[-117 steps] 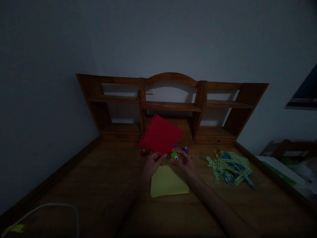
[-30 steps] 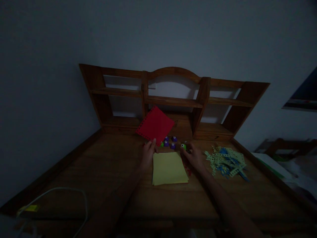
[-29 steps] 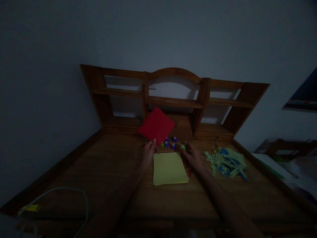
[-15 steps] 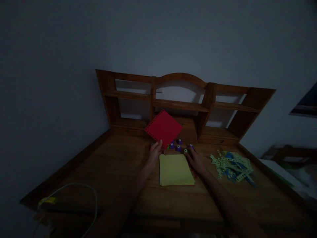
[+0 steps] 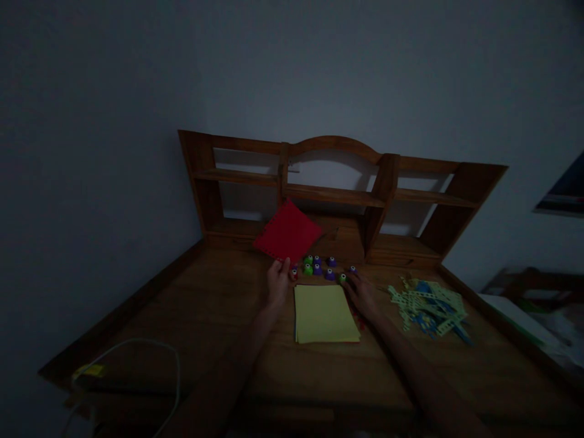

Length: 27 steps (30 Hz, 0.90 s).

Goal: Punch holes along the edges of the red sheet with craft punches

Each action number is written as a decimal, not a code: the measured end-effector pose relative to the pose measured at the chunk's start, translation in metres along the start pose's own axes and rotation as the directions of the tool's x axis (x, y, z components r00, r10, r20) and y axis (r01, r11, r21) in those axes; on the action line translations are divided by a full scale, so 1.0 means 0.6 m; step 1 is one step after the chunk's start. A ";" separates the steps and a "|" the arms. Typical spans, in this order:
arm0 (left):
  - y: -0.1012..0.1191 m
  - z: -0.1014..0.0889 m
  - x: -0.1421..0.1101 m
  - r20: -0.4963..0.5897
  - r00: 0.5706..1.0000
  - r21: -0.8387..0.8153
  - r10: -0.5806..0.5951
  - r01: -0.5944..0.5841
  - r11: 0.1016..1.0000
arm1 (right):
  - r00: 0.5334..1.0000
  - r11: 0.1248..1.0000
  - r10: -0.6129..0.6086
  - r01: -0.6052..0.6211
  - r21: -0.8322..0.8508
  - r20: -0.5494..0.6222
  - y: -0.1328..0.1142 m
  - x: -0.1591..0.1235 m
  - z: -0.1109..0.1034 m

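Note:
A red sheet of paper [image 5: 288, 232] with a row of small holes along its lower-left edge is tilted up, one corner pinched by my left hand [image 5: 277, 283]. My right hand [image 5: 364, 295] lies over the desk with fingers stretched out, close to a small green piece with a white round eye-like top [image 5: 342, 278]; whether it touches is too dark to tell. Similar small purple pieces [image 5: 329, 275], green pieces [image 5: 308, 269] and a red piece [image 5: 294, 275] stand between the hands. Before them lies a stack of yellow paper sheets [image 5: 325, 313].
A heap of pale green and blue perforated strips [image 5: 431, 307] lies on the right of the wooden desk [image 5: 191, 304]. A wooden shelf unit [image 5: 335, 194] stands along the back. Front left, a white cable [image 5: 176, 359] loops near a yellow item [image 5: 91, 370].
My left hand has moved slightly left with the red sheet, uncovering the green pieces and the red piece. My right hand stays almost where it was.

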<state>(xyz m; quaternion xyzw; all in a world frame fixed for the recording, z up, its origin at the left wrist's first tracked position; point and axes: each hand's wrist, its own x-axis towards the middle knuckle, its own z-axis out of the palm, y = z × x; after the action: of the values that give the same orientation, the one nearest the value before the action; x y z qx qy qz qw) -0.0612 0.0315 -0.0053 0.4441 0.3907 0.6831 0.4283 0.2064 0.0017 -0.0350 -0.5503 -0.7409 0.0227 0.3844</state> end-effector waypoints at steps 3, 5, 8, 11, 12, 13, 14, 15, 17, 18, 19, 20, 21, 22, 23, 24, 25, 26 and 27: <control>-0.010 -0.015 0.014 -0.130 0.988 0.060 0.080 -0.073 0.996 | 1.000 1.000 0.007 -0.007 -0.004 0.011 0.007 0.001 0.004; -0.015 -0.022 0.018 -0.153 0.985 0.052 0.075 -0.067 0.996 | 0.999 1.000 -0.005 0.005 -0.012 0.033 0.010 0.002 0.004; -0.015 -0.025 0.019 -0.163 0.985 0.069 0.063 -0.053 0.996 | 0.999 1.000 -0.010 0.011 -0.027 0.053 0.010 0.002 0.003; -0.008 -0.023 0.016 -0.168 0.984 0.081 0.060 -0.047 0.996 | 0.999 0.999 -0.015 0.016 -0.033 0.045 0.008 0.002 0.001; -0.005 -0.022 0.014 -0.169 0.984 0.079 0.062 -0.049 0.996 | 0.999 0.999 -0.019 0.020 -0.033 0.041 0.007 0.002 0.000; -0.002 -0.021 0.013 -0.171 0.983 0.079 0.067 -0.054 0.995 | 0.999 0.999 -0.021 0.022 -0.032 0.038 0.006 0.002 0.000; 0.000 -0.020 0.011 -0.179 0.981 0.083 0.073 -0.059 0.995 | 0.999 0.999 -0.022 0.023 -0.029 0.036 0.005 0.001 -0.001; 0.003 -0.020 0.010 -0.188 0.979 0.090 0.076 -0.060 0.994 | 0.999 0.999 -0.020 0.020 -0.025 0.036 0.004 0.001 -0.002; 0.006 -0.020 0.007 -0.210 0.974 0.106 0.080 -0.059 0.993 | 1.000 1.000 -0.009 0.009 -0.009 0.021 0.001 0.001 -0.004; 0.007 -0.020 0.006 -0.219 0.972 0.115 0.084 -0.060 0.992 | 1.000 1.000 -0.001 0.001 0.002 0.005 -0.001 0.001 -0.006; 0.008 -0.019 0.006 -0.226 0.970 0.117 0.088 -0.062 0.991 | 1.000 1.000 0.008 -0.008 0.016 -0.017 -0.002 0.002 -0.009; 0.010 -0.019 0.005 -0.232 0.968 0.110 0.091 -0.067 0.992 | 0.999 0.999 0.017 -0.016 0.032 -0.041 -0.003 0.003 -0.011; 0.012 -0.019 0.005 -0.238 0.967 0.096 0.095 -0.073 0.993 | 0.997 0.999 0.026 -0.023 0.045 -0.067 -0.003 0.004 -0.015; 0.015 -0.019 0.005 -0.245 0.964 0.085 0.100 -0.081 0.993 | 0.995 0.998 0.034 -0.029 0.056 -0.093 -0.003 0.006 -0.019; 0.018 -0.019 0.005 -0.251 0.962 0.081 0.105 -0.088 0.993 | 0.991 0.997 0.043 -0.035 0.065 -0.124 -0.002 0.007 -0.024; 0.022 -0.019 0.005 -0.255 0.960 0.086 0.112 -0.093 0.992 | 0.985 0.996 0.057 -0.045 0.075 -0.165 -0.002 0.009 -0.029; 0.026 -0.018 0.005 -0.252 0.961 0.095 0.118 -0.097 0.991 | 0.974 0.994 0.076 -0.059 0.087 -0.214 -0.001 0.010 -0.034; 0.030 -0.017 0.004 -0.241 0.963 0.105 0.121 -0.098 0.990 | 0.959 0.992 0.101 -0.076 0.104 -0.266 -0.001 0.010 -0.040; 0.033 -0.016 0.003 -0.225 0.967 0.110 0.119 -0.096 0.989 | 0.940 0.987 0.132 -0.096 0.127 -0.315 -0.002 0.011 -0.046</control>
<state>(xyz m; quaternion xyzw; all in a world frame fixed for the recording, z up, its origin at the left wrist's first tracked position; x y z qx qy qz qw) -0.0753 0.0255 0.0107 0.4026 0.4462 0.7325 0.3197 0.2215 -0.0043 -0.0115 -0.5665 -0.6325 -0.0048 0.5281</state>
